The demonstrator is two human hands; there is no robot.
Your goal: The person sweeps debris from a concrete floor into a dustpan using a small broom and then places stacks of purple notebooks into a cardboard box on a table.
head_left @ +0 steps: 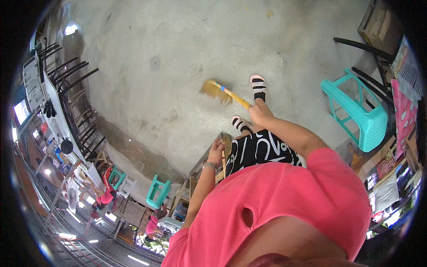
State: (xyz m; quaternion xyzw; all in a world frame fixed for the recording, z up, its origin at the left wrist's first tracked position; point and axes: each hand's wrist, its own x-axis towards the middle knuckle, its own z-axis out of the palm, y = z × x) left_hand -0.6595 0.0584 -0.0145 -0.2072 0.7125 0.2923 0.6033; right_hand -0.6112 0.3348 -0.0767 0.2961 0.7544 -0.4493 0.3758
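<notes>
My right hand [261, 113] is closed around the yellow handle of a soft broom [238, 99]. Its tan bristles [216, 92] fan out over the concrete floor [178, 53] to the left of my feet and look slightly blurred. Lower and to the left, my left hand [216, 151] hangs with its fingers loosely bent and nothing visible in them. It is nearest to a wooden edge [226, 141]; whether it touches the wood I cannot tell. My sandalled feet [258, 87] stand beside the broom.
A turquoise plastic stool [371, 127] lies tipped at the right, near dark metal legs [362, 48] and a wooden box [376, 29]. Tables [58, 104] with dark legs line the left. Smaller turquoise stools [158, 192] and people in pink [152, 226] are at lower left.
</notes>
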